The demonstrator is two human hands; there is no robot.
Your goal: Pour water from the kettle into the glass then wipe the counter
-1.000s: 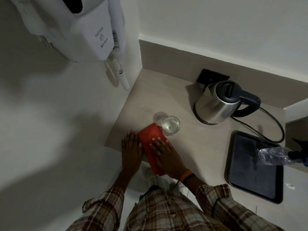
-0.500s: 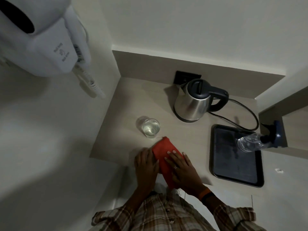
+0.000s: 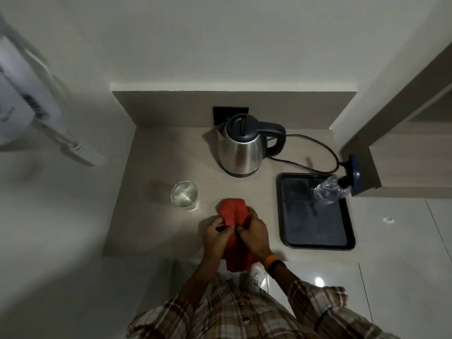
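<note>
A red cloth (image 3: 232, 212) lies bunched on the beige counter (image 3: 156, 167) near its front edge, and part of it hangs over the edge. My left hand (image 3: 216, 237) and my right hand (image 3: 254, 234) both pinch the cloth at its middle, side by side. A clear glass (image 3: 184, 194) holding water stands to the left of the cloth, apart from it. The steel kettle (image 3: 241, 148) with a dark lid and handle sits on its base at the back of the counter.
A black tray (image 3: 318, 231) lies on the right of the counter, and a clear spray bottle (image 3: 333, 190) with a dark blue head lies across its far right corner. The kettle's cord (image 3: 315, 145) loops behind the tray. A white wall-mounted hair dryer (image 3: 27, 113) hangs at the left.
Both hands went from lying flat on the cloth to gripping it and bunching it up. The cloth has shifted right, away from the glass. The view has swung left.
</note>
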